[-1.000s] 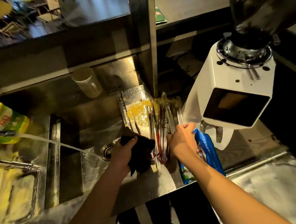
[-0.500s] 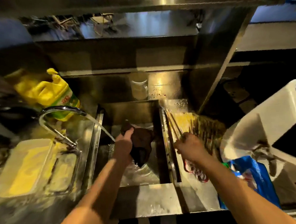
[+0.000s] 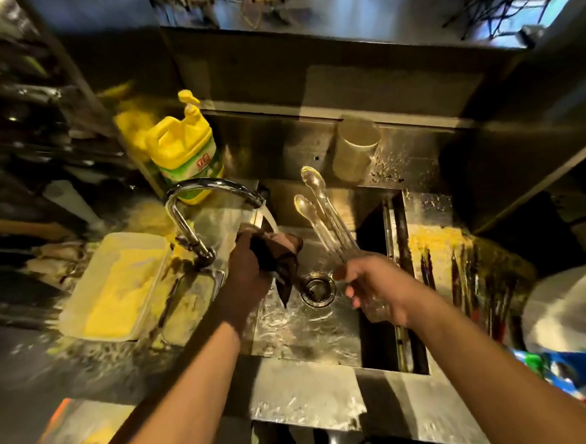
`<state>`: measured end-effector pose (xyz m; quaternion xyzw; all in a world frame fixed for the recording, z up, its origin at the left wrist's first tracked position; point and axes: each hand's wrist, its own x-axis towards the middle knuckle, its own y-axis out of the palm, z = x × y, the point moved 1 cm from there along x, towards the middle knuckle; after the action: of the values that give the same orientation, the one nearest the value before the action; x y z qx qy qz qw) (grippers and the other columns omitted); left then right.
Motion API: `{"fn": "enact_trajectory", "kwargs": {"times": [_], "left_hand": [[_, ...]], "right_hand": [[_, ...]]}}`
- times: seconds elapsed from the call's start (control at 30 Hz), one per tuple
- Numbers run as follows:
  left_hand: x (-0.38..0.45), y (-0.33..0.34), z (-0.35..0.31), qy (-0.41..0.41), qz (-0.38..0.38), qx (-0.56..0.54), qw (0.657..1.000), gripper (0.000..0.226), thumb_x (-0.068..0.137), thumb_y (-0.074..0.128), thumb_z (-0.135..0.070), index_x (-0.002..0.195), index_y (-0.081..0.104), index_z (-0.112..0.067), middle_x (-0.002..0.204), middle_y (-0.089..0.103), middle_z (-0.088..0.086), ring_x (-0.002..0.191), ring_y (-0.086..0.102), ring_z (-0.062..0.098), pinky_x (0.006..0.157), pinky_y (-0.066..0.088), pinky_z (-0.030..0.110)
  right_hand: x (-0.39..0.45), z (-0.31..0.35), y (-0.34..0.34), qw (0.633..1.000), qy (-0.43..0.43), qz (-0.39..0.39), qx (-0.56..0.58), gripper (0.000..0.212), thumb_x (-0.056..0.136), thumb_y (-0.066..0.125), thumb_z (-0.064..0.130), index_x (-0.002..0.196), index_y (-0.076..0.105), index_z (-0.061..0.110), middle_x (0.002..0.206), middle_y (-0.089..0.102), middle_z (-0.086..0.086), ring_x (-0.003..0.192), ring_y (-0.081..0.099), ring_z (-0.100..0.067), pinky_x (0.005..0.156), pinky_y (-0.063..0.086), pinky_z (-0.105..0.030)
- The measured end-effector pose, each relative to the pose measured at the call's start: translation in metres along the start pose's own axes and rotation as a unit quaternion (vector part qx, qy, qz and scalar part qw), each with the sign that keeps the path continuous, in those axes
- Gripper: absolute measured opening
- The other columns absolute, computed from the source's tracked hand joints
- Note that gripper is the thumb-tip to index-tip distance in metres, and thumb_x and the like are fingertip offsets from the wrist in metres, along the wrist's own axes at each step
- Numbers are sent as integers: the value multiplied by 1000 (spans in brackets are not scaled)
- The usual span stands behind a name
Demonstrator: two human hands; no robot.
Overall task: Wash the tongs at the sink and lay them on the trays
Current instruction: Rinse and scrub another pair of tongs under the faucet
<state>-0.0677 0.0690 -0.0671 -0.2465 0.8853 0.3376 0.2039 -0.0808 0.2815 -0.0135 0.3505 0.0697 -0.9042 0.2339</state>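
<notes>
My right hand point(image 3: 374, 287) grips a pair of clear plastic tongs point(image 3: 322, 213) by the hinge end, holding them over the steel sink point(image 3: 311, 323) with the tips pointing away from me. My left hand point(image 3: 249, 265) holds a dark wet cloth point(image 3: 280, 260) under the water running from the curved chrome faucet point(image 3: 194, 207). Several more tongs point(image 3: 466, 280) lie on the draining board to the right of the sink, on a tray with a yellow mat point(image 3: 433, 244).
A yellow dish-soap bottle point(image 3: 184, 153) stands behind the faucet. A plastic tub point(image 3: 114, 287) with a yellow sponge sits left of the sink. A white cup point(image 3: 355, 149) stands at the back wall. A white machine point(image 3: 571, 311) and blue bag point(image 3: 575, 372) crowd the right.
My right hand has lifted a clear pair of tongs from the pile on the right and brought it over the sink. My left hand has moved the cloth up under the water stream.
</notes>
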Motion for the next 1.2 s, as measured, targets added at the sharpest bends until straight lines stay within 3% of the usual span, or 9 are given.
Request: {"fn": "enact_trajectory", "kwargs": {"times": [0.2, 0.37, 0.5, 0.63, 0.77, 0.83, 0.93, 1.03, 1.2], "left_hand": [[18, 19, 2, -32, -42, 48, 997, 31, 104, 47, -38, 87, 60, -14, 76, 62, 6, 70, 62, 19, 75, 53, 34], [36, 32, 3, -72, -61, 148, 984, 32, 98, 60, -16, 127, 56, -3, 119, 67, 24, 109, 68, 41, 97, 52, 62], [46, 40, 18, -82, -33, 168, 982, 23, 95, 61, -8, 117, 59, 0, 93, 73, 20, 73, 73, 29, 65, 62, 41], [57, 35, 23, -112, -58, 176, 976, 41, 96, 61, -18, 131, 57, 3, 122, 66, 28, 111, 67, 44, 98, 52, 61], [52, 36, 26, -105, -54, 215, 969, 22, 96, 61, -18, 110, 62, -2, 105, 67, 20, 81, 71, 32, 71, 60, 43], [48, 39, 29, -131, -32, 191, 972, 29, 96, 60, -14, 119, 62, 2, 100, 65, 22, 71, 66, 31, 74, 56, 44], [53, 37, 22, -115, -72, 181, 974, 21, 98, 58, -14, 111, 62, 2, 90, 67, 20, 70, 65, 31, 73, 56, 45], [49, 42, 24, -134, -27, 198, 971, 23, 100, 54, -19, 117, 59, -4, 85, 62, 14, 74, 62, 31, 67, 54, 40], [66, 34, 25, -100, -62, 224, 967, 18, 99, 51, -18, 114, 59, -12, 114, 56, 12, 94, 59, 27, 88, 53, 43]], "right_hand": [[1, -9, 22, 999, 21, 42, -23, 33, 59, 64, 26, 87, 65, 8, 55, 54, -2, 46, 46, -15, 48, 38, -27], [-15, -25, 31, 996, -1, 85, -2, 29, 61, 62, 20, 87, 58, 7, 58, 49, -4, 47, 44, -15, 44, 40, -26], [-15, -22, 26, 999, -7, 52, -10, 31, 67, 60, 13, 96, 62, 3, 57, 48, -2, 45, 42, -14, 40, 38, -23], [-16, -25, 34, 999, -9, 44, -18, 15, 71, 57, 7, 85, 61, 4, 58, 48, -3, 48, 43, -15, 42, 40, -24], [-14, -20, 35, 999, -7, 22, -38, 5, 72, 58, 6, 68, 59, 9, 54, 49, -3, 43, 43, -14, 40, 40, -22], [-12, -18, 35, 999, -9, 14, -50, 7, 74, 56, 7, 67, 58, 9, 53, 48, -4, 44, 42, -16, 42, 40, -23], [-12, -19, 37, 999, -6, 19, -51, 5, 72, 57, 8, 67, 58, 10, 52, 49, -3, 45, 43, -16, 44, 40, -26], [-9, -18, 37, 998, -14, 3, -68, 7, 74, 56, 14, 68, 59, 12, 53, 50, -2, 46, 46, -16, 47, 43, -28], [-19, -19, 24, 992, -8, 25, -121, 11, 78, 58, 23, 74, 61, 13, 51, 56, 5, 42, 48, -11, 44, 42, -22]]}}
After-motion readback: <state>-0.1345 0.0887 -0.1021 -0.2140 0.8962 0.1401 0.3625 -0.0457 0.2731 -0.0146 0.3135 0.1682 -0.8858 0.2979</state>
